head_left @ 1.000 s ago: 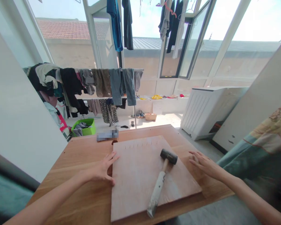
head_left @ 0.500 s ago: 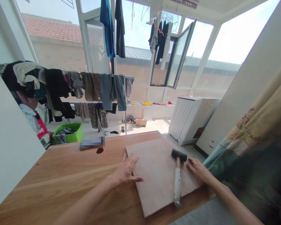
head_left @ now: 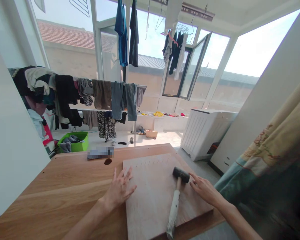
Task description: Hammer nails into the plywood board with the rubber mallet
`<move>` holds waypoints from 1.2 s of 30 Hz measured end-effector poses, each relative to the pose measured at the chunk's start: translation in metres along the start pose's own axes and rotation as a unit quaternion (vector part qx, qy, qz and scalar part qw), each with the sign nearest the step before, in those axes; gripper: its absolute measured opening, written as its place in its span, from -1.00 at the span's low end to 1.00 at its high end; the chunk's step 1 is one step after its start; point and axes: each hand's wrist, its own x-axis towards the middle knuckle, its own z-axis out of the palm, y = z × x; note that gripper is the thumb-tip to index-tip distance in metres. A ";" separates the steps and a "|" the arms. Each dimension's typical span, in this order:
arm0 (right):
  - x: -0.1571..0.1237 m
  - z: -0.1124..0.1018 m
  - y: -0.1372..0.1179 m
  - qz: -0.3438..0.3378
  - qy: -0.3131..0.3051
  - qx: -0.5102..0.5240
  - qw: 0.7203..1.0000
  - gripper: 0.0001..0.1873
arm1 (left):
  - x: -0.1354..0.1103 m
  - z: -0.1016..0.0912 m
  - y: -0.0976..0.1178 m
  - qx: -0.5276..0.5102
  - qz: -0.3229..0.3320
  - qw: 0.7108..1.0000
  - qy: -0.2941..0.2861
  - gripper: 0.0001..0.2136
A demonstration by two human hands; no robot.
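A pale wooden board [head_left: 152, 196] lies flat on the wooden table [head_left: 65, 186], with a row of small nails along its far edge. A mallet [head_left: 176, 196] with a black head and a worn whitish handle rests on the board. My left hand [head_left: 120, 190] lies open with fingers spread on the board's left edge. Flat on the board's right part is my right hand [head_left: 202, 188], open, its fingertips just beside the mallet head.
A blurred flat object [head_left: 100, 152] and a small hole [head_left: 107, 161] are at the table's far side. Beyond stand a clothes rack [head_left: 90, 93] hung with garments, a green basket [head_left: 73, 141], a white cabinet [head_left: 205, 131] and a patterned curtain [head_left: 272, 150] at right.
The view has swung, so the board now sits more centrally. My right hand has come closer to the mallet head; my left hand stays spread on the board's left edge.
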 end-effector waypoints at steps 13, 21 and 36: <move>0.034 0.011 -0.107 -0.080 -0.061 -0.001 0.995 -0.39 | -0.035 -0.047 -0.061 0.039 -0.133 0.988 -0.066 -0.27; 0.093 -0.027 -0.132 -0.059 -0.045 -0.008 0.997 -0.49 | 0.029 -0.074 -0.079 -0.013 -0.195 0.975 -0.108 -0.37; 0.181 0.006 -0.212 -0.072 0.001 0.069 0.995 -0.44 | 0.103 -0.060 -0.084 -0.083 -0.126 0.983 -0.109 -0.46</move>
